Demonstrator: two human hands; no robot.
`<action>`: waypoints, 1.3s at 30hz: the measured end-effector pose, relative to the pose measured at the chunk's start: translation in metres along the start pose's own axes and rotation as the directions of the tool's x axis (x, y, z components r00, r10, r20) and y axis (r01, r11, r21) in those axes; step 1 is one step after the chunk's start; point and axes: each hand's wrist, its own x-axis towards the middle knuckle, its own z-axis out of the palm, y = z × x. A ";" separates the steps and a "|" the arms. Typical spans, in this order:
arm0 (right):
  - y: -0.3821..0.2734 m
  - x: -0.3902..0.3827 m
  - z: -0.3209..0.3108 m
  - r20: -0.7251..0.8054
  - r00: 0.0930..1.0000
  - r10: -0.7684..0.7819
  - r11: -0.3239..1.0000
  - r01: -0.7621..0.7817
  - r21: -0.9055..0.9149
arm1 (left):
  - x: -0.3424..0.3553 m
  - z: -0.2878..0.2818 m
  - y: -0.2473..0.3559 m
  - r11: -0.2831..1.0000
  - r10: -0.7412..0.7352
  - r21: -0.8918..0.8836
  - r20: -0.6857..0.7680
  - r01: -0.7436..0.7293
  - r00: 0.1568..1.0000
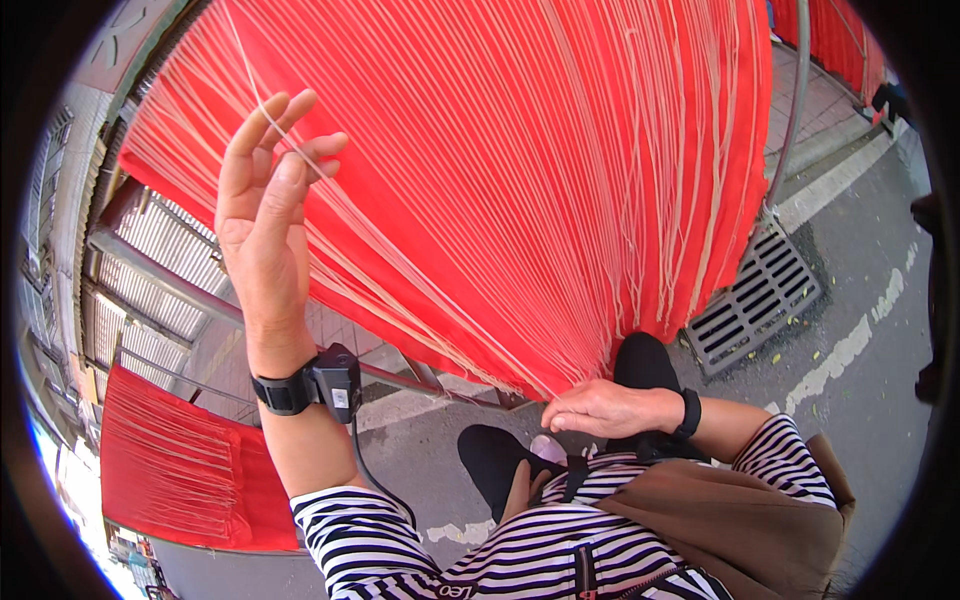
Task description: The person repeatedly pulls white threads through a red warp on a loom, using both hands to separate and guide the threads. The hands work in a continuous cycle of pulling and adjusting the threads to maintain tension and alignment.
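Long, thin, pale strands (450, 170), like thread or fine noodles, lie in close rows across a wide red cloth (350, 60). My left hand (265, 190) is raised over the cloth's left side, palm turned up, fingers apart and half bent. One strand crosses its fingers near the thumb tip. Low down, at the cloth's near edge, my right hand (610, 410) is closed in a pinch. A pale strand runs to its fingertips, though the exact grip is partly hidden.
A metal rail (165, 270) runs under the cloth at left, and a pole (795, 110) stands at right. A second red cloth with strands (170, 460) lies lower left. A drain grate (755, 300) is set in the pavement. A cable (370, 480) hangs from my left wrist device.
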 end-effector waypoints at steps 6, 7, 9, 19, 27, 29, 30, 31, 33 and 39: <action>0.011 -0.013 0.007 -0.061 0.998 0.007 1.000 -0.005 0.021 | -0.098 0.023 -0.040 0.924 -0.348 -0.135 0.084 0.357 0.934; 0.013 -0.014 0.008 -0.015 0.999 0.045 0.999 -0.045 0.029 | -0.117 0.027 -0.044 0.894 -0.404 -0.166 0.107 0.417 0.908; 0.014 -0.015 0.010 0.017 0.997 0.077 0.990 -0.079 0.113 | -0.159 0.040 -0.052 0.795 -0.498 -0.293 0.182 0.531 0.848; 0.009 0.000 0.017 0.008 1.000 0.022 1.000 -0.022 -0.007 | -0.310 0.135 -0.083 0.701 -0.605 -0.003 0.527 0.713 0.597; 0.009 0.026 0.021 -0.085 0.995 0.047 0.978 -0.028 0.208 | -0.342 0.153 -0.099 0.737 -0.615 -0.049 0.364 0.674 0.699; 0.015 0.031 0.020 -0.168 0.981 0.098 0.971 -0.058 0.230 | -0.349 0.152 -0.103 0.656 -0.697 -0.142 0.261 0.741 0.668; 0.020 0.036 0.018 -0.164 0.980 0.116 0.967 -0.073 0.246 | -0.352 0.152 -0.104 0.651 -0.713 -0.124 0.237 0.749 0.660; 0.026 0.039 0.015 -0.158 0.979 0.126 0.960 -0.080 0.268 | -0.356 0.149 -0.101 0.625 -0.754 -0.048 0.222 0.779 0.619; 0.036 0.042 0.008 -0.177 0.971 0.162 0.962 -0.116 0.249 | -0.359 0.149 -0.105 0.663 -0.714 -0.093 0.218 0.743 0.665; 0.050 0.040 -0.005 -0.228 0.954 0.195 0.957 -0.134 0.259 | -0.367 0.140 -0.102 0.461 -0.804 -0.385 0.201 0.800 0.560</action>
